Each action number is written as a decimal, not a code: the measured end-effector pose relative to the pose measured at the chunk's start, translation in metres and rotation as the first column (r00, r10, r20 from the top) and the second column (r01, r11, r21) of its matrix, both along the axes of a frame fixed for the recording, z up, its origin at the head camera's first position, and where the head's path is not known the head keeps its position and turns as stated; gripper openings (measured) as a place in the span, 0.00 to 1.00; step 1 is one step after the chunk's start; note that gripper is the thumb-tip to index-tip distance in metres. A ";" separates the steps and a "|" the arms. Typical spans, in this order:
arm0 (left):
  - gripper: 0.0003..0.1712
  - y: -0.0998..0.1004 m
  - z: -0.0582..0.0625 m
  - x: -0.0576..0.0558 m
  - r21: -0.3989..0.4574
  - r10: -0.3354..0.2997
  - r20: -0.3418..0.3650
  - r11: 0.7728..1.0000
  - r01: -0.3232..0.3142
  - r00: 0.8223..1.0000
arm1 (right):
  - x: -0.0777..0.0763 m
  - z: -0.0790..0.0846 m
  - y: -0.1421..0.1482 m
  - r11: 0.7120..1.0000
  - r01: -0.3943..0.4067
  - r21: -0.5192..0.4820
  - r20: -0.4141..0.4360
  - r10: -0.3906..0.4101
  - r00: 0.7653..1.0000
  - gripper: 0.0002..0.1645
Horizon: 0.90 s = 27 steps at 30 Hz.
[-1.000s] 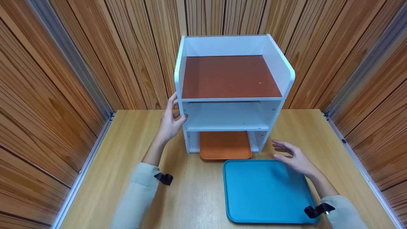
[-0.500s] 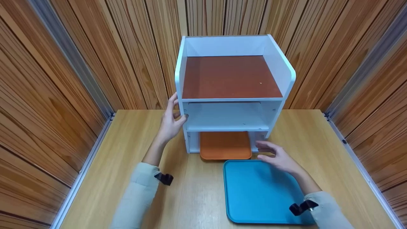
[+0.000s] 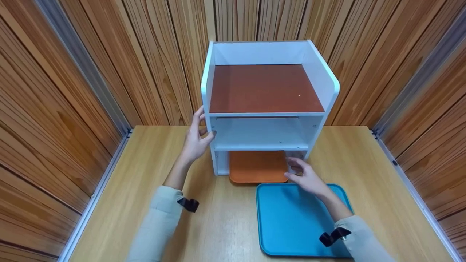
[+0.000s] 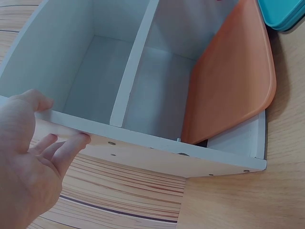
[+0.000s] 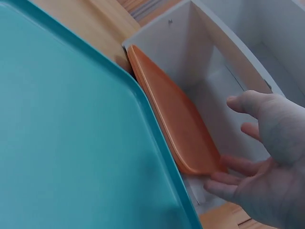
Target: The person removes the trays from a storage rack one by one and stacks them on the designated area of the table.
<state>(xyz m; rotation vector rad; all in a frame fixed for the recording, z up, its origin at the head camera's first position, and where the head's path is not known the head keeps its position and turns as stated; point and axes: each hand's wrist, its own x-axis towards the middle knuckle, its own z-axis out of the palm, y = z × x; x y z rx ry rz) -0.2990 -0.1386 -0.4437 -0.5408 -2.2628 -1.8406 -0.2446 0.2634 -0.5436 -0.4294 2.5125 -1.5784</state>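
A white shelf unit with a brown top board stands at the back of the table. My left hand grips the front edge of its left side panel, thumb on the inner side and fingers along the outer face, as the left wrist view also shows. An orange tray lies in the lowest compartment, its front end sticking out. Close at that tray's right edge is my right hand, fingers spread apart and holding nothing. In the right wrist view its fingertips are right at the tray's corner.
A teal tray lies on the wooden table in front of the shelf, partly under my right forearm. Wood-patterned walls enclose the back and both sides, with metal rails along the table's sides.
My right hand has moved left, from beyond the shelf's right side to the orange tray's right edge. The left hand keeps its grip on the side panel.
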 end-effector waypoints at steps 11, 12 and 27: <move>0.50 0.000 0.001 0.000 -0.010 0.005 0.013 1.000 -0.005 1.000 | -0.003 -0.011 -0.022 0.994 0.104 -0.019 0.096 -0.102 0.990 0.47; 0.50 0.000 0.001 0.001 -0.011 0.006 0.011 1.000 -0.006 1.000 | -0.004 -0.012 -0.023 0.993 0.114 -0.012 0.108 -0.112 0.988 0.48; 0.49 0.002 0.002 0.002 -0.014 0.019 0.013 1.000 -0.018 1.000 | -0.009 -0.016 -0.033 0.968 0.231 -0.100 0.182 -0.210 0.961 0.48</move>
